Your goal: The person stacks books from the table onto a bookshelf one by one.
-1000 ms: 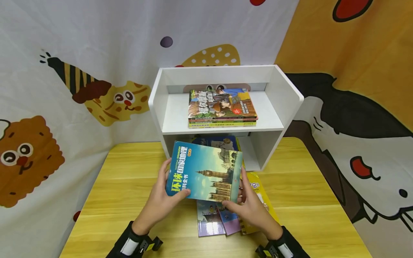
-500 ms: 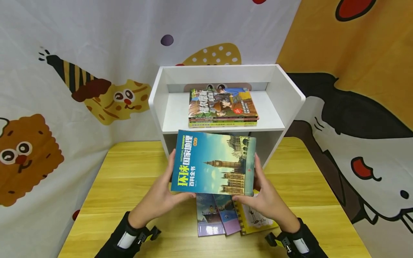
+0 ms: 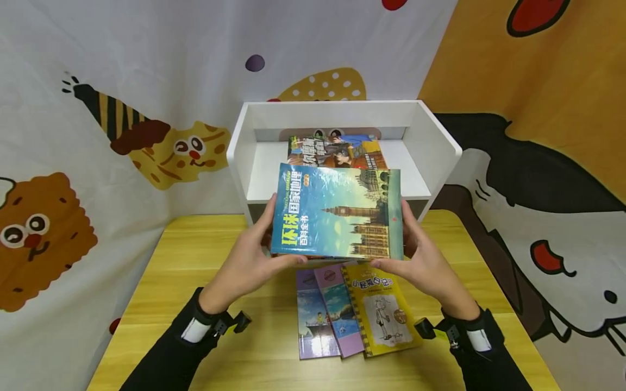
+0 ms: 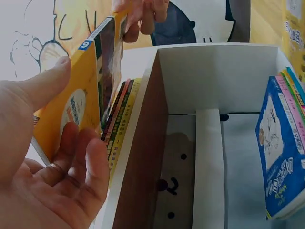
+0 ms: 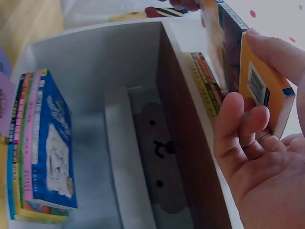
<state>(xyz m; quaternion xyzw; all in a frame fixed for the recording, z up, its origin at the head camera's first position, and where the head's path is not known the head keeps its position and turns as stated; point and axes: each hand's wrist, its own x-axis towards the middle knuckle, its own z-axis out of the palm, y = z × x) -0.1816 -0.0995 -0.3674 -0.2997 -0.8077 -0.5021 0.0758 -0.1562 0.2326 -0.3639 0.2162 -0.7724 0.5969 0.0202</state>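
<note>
A blue-green book (image 3: 337, 212) with a clock tower on its cover is held by its two ends in front of the white shelf (image 3: 435, 152). My left hand (image 3: 246, 266) grips its left end, thumb along the near edge. At its right end my right hand (image 3: 432, 269) holds it the same way. From below, both wrist views show an orange back cover (image 4: 83, 98) and a dark picture spine; whether more than one book is held I cannot tell. Partly hidden behind it, a stack of books (image 3: 337, 152) lies on the upper shelf.
Two purple-edged books (image 3: 318, 331) and a yellow book (image 3: 383, 320) lie fanned on the wooden table (image 3: 195, 244). A book pile topped by a blue book (image 5: 52, 148) sits in the lower compartment. Printed cloth (image 3: 146, 43) hangs behind.
Both hands have lifted the blue-green book up and slightly right, from before the lower compartment to over the upper shelf's front edge. The yellow book on the table has come into fuller view.
</note>
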